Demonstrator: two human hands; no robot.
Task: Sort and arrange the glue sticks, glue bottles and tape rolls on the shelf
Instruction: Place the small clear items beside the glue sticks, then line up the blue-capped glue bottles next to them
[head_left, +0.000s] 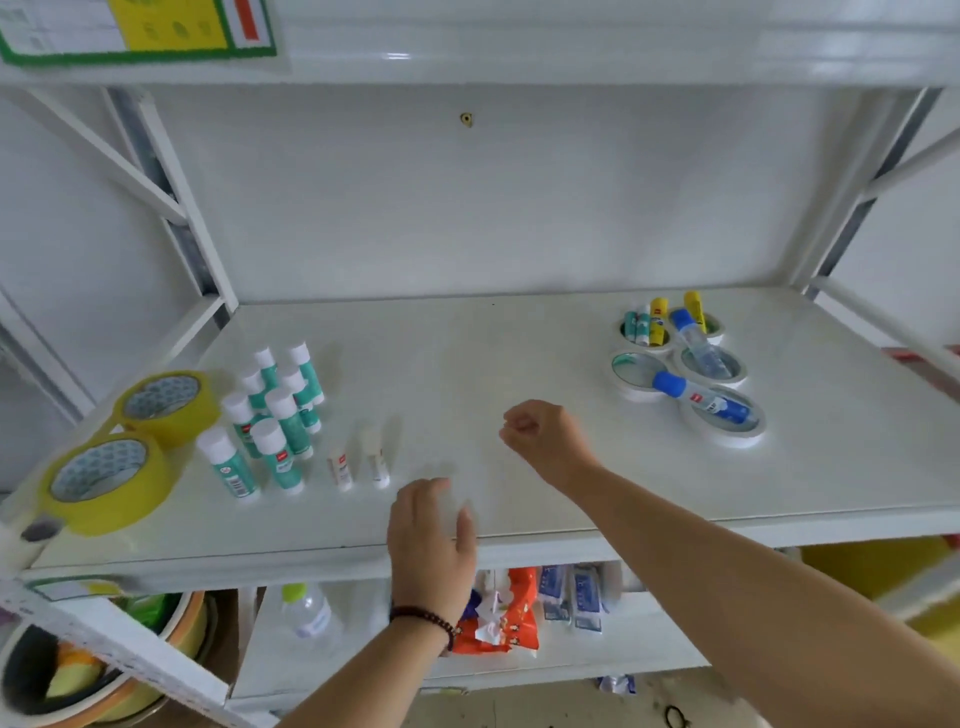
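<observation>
Shelf (519, 353), sorting part done. Left: 2 yellow tape rolls (132, 441), teal glue sticks (275, 415), 2 small white sticks (358, 462). Right: white tape rolls (722, 415) holding glue bottles (701, 402), unsorted. My left hand (431, 540) open, empty; my right hand (545, 436) loosely curled, apparently empty. Next, likely: reach right.

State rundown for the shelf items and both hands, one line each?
Yellow tape rolls: two, lying flat, far left.
Teal glue sticks: upright, capped, clustered.
Small white glue sticks: two, upright, blurred.
White tape rolls: five, flat, clustered right.
Blue-capped glue bottles: two, lying across the white rolls.
Yellow glue sticks: standing inside roll cores.
Left hand: open, empty.
Right hand: loosely curled, apparently empty.
</observation>
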